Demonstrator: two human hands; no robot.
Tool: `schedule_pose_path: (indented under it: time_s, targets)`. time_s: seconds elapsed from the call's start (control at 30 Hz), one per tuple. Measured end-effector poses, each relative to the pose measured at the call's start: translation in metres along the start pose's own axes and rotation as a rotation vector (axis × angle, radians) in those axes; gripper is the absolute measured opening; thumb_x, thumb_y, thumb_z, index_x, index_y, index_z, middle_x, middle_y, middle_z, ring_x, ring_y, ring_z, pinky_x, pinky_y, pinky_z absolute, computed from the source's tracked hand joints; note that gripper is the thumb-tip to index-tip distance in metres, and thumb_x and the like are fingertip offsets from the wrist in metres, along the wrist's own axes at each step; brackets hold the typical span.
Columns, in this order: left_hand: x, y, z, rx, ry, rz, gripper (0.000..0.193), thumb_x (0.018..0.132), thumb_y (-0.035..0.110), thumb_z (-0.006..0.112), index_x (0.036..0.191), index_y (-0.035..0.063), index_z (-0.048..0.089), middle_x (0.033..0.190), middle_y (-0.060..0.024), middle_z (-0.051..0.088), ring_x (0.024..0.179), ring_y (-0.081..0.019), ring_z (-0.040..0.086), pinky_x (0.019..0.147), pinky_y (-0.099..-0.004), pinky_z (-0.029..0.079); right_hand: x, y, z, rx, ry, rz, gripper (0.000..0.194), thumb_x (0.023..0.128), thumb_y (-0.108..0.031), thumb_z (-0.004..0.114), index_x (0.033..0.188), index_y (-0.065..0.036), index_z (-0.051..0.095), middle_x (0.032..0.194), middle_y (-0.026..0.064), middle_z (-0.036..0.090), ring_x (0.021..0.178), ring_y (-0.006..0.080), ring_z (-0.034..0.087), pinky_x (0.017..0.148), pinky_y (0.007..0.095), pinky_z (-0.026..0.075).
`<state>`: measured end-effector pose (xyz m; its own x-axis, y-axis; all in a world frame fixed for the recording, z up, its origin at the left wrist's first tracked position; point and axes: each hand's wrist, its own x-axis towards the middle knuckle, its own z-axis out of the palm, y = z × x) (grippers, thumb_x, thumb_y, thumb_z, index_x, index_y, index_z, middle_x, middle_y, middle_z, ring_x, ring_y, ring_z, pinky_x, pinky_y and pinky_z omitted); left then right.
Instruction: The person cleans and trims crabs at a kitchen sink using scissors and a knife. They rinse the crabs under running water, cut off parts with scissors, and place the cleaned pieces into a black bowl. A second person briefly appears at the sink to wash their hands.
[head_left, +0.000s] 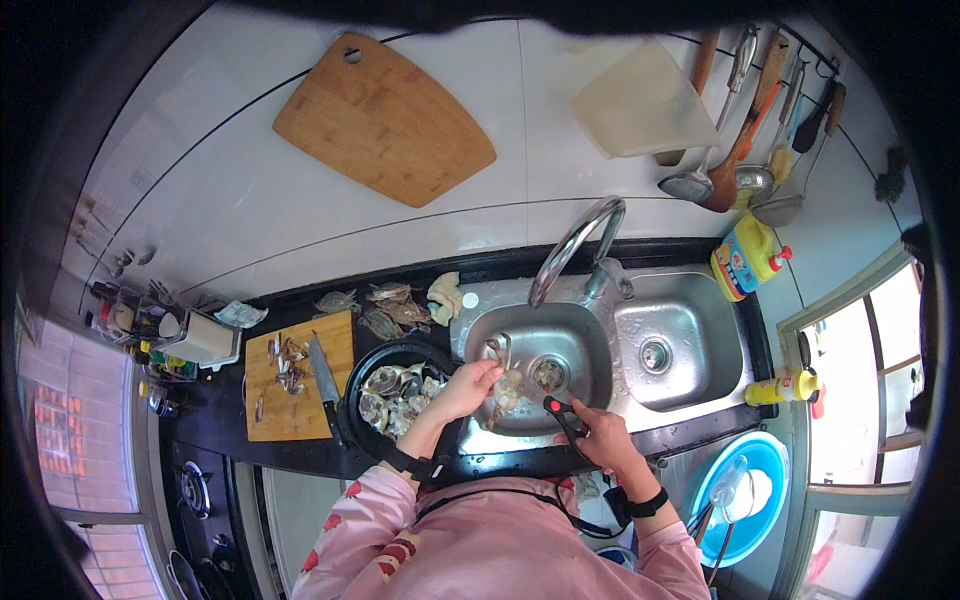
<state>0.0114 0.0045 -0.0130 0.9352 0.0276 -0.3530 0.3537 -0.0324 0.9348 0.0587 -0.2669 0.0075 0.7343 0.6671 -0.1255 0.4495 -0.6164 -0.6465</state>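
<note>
Over the left basin of the steel sink (592, 330), my left hand (469, 388) grips a piece of crab (508, 390) with legs hanging from it. My right hand (606, 436) holds black-handled kitchen scissors (564, 418), their blades pointing at the crab piece. Scraps lie in the drain strainer (550, 373) beneath. Left of the sink, a black pot (351, 401) holds several crab pieces. Beside it, a cleaver-like kitchen knife (322, 371) lies along the edge of a wooden cutting board (262, 420), which bears cut crab legs (289, 364).
Crab shells (394, 307) and a crumpled cloth (445, 298) lie behind the pot. The curved faucet (574, 244) arches above the sink. A yellow detergent jug (742, 255) and a yellow bottle (780, 389) stand to the right. A blue basin (769, 517) sits lower right.
</note>
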Motion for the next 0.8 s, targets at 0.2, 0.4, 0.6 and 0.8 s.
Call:
schedule_pose_path:
  time_s: [0.2,0.4,0.6,0.8]
  targets:
    - [0.004,-0.005,-0.001,-0.169,-0.037,-0.07,0.029,0.094,0.021,0.046,0.11,-0.001,0.054,0.091,-0.0006,0.059,0.083,-0.0075,0.054,0.072,-0.0231,0.046,-0.001,0.003,-0.003,0.021,-0.064,0.001,0.064,0.069,-0.045,0.07,0.12,-0.012,0.053,0.07,0.0132,0.063,0.067,0.0326,0.062,0.058,0.0399,0.046]
    - [0.011,-0.017,-0.002,0.034,-0.005,0.028,0.028,0.093,0.021,0.047,0.106,-0.0016,0.056,0.087,-0.0072,0.063,0.076,-0.0127,0.056,0.07,-0.0264,0.045,-0.001,0.001,-0.001,-0.048,0.009,0.002,0.057,0.072,-0.043,0.068,0.118,-0.013,0.054,0.074,0.0136,0.064,0.069,0.0328,0.063,0.06,0.0426,0.047]
    - [0.005,-0.006,-0.002,0.29,0.05,0.098,0.026,0.092,0.02,0.047,0.1,-0.0025,0.057,0.081,-0.0164,0.062,0.072,-0.0204,0.057,0.069,-0.0306,0.044,0.0,0.013,0.012,-0.058,0.003,0.003,0.048,0.073,-0.028,0.065,0.118,-0.016,0.053,0.075,0.0138,0.065,0.069,0.0333,0.063,0.06,0.0452,0.045]
    - [0.01,-0.011,0.002,0.157,0.123,0.074,0.025,0.093,0.019,0.046,0.1,-0.0022,0.056,0.079,-0.0097,0.061,0.071,-0.0143,0.055,0.068,-0.028,0.044,-0.001,0.016,0.019,-0.063,0.084,0.035,0.043,0.075,-0.033,0.066,0.111,-0.012,0.058,0.067,0.0157,0.063,0.065,0.0345,0.062,0.06,0.0444,0.045]
